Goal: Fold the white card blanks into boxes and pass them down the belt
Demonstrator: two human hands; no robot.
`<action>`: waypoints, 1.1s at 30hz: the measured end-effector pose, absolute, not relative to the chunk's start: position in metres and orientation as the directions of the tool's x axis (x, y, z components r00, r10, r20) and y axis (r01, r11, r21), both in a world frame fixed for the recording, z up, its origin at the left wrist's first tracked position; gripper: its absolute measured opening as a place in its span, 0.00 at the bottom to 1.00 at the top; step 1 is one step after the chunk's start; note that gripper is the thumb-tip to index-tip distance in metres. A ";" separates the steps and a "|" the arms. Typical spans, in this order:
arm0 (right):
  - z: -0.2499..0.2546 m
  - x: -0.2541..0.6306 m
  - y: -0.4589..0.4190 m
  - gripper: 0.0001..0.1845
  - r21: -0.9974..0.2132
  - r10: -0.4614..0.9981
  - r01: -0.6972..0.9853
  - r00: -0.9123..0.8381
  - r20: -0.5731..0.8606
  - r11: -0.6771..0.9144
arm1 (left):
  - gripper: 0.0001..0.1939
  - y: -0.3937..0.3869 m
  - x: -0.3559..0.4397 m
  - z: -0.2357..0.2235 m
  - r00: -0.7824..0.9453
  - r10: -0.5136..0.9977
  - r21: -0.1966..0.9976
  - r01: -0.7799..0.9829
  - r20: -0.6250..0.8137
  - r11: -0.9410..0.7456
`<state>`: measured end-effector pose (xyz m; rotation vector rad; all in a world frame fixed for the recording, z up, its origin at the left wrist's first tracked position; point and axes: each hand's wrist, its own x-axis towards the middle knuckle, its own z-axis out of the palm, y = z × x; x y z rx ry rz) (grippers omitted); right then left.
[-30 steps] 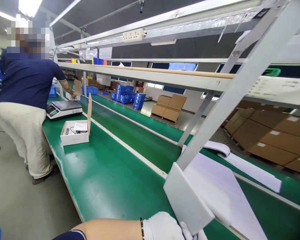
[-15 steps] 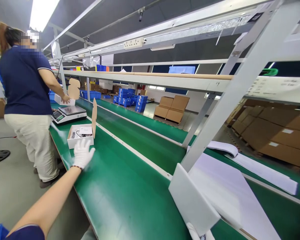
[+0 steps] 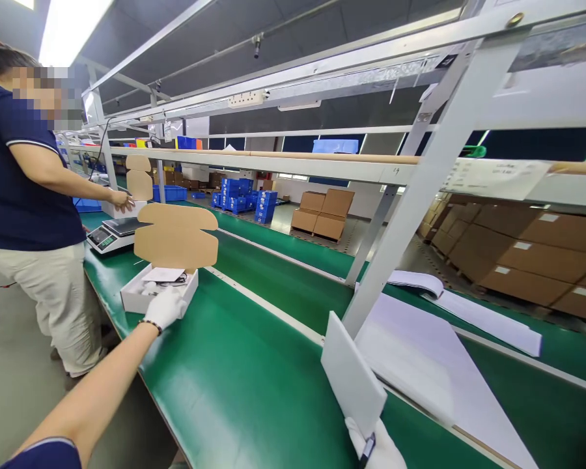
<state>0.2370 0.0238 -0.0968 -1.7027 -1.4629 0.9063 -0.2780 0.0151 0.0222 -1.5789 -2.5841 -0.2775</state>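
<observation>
In a white glove, my left hand (image 3: 166, 308) is closed on the near wall of an open white carton (image 3: 131, 301). The carton's brown cardboard lid (image 3: 176, 241) stands raised at the back; a white card (image 3: 165, 274) and a dark cable lie inside. At the bottom right, my gloved right hand (image 3: 383, 449) grips the lower end of a flat white foam sheet (image 3: 351, 374), held upright on edge. A dark pen (image 3: 368, 449) also sits in that hand. Some fingers of both hands are hidden.
A co-worker (image 3: 24, 169) stands at the left, one hand at another open box (image 3: 139, 182). Beside that person is a weighing scale (image 3: 112, 234). A metal post (image 3: 420, 189) slants up at the right, near white sheets (image 3: 410, 345) on the green bench (image 3: 234, 371).
My left hand has taken hold of the open carton, which has turned so its lid faces me. The foam sheet has swung more edge-on and moved slightly left. My view has shifted.
</observation>
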 end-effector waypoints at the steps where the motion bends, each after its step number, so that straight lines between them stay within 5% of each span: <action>1: -0.096 0.231 0.019 0.25 -0.869 0.995 0.491 0.103 -0.006 -0.056 | 0.19 0.011 -0.250 0.015 -0.425 0.885 0.105 0.905 0.190 0.412; 5: -0.090 0.210 -0.005 0.25 -0.873 0.965 0.458 0.103 0.240 0.168 | 0.17 -0.031 -0.137 -0.007 -0.238 0.949 0.153 0.966 0.208 0.209; 8: -0.077 0.202 -0.021 0.22 -0.816 0.920 0.468 0.017 0.392 0.339 | 0.12 -0.068 -0.082 0.002 0.113 0.973 0.335 0.926 0.201 -0.177; 12: -0.044 0.199 -0.034 0.16 -0.503 0.743 0.601 -0.244 0.624 0.620 | 0.19 -0.078 -0.075 0.031 0.040 0.968 0.445 0.883 0.246 -0.150; 14: -0.027 0.200 -0.041 0.19 -0.295 0.737 0.723 -0.422 0.528 0.625 | 0.21 -0.068 -0.081 0.036 -0.079 0.969 0.467 0.884 0.236 -0.041; 17: -0.003 0.204 -0.053 0.32 -0.143 0.848 0.838 -0.507 0.155 0.527 | 0.32 -0.055 -0.074 0.026 0.004 0.998 0.542 0.839 0.070 -0.041; 21: 0.011 0.211 -0.069 0.37 -0.249 0.909 0.896 -0.402 -0.106 0.367 | 0.40 -0.048 -0.044 0.008 0.309 0.950 0.591 0.757 0.049 -0.277; 24: 0.006 0.208 -0.077 0.41 -0.352 0.952 0.905 -0.290 -0.095 0.240 | 0.40 -0.032 -0.029 0.006 0.354 0.926 0.564 0.742 0.131 -0.363; 28: -0.004 0.197 -0.076 0.35 -0.335 0.988 0.929 -0.155 0.031 0.156 | 0.33 0.002 -0.023 0.003 0.540 0.824 0.514 0.665 0.172 -0.542; 31: 0.005 0.205 -0.061 0.26 -0.464 0.976 0.860 -0.166 0.139 0.213 | 0.30 0.030 -0.022 0.005 0.405 0.857 0.540 0.665 0.319 -0.515; 33: 0.022 0.223 -0.042 0.20 -0.654 0.958 0.739 0.045 0.284 0.159 | 0.33 0.051 -0.025 0.017 0.137 0.867 0.617 0.649 0.480 -0.444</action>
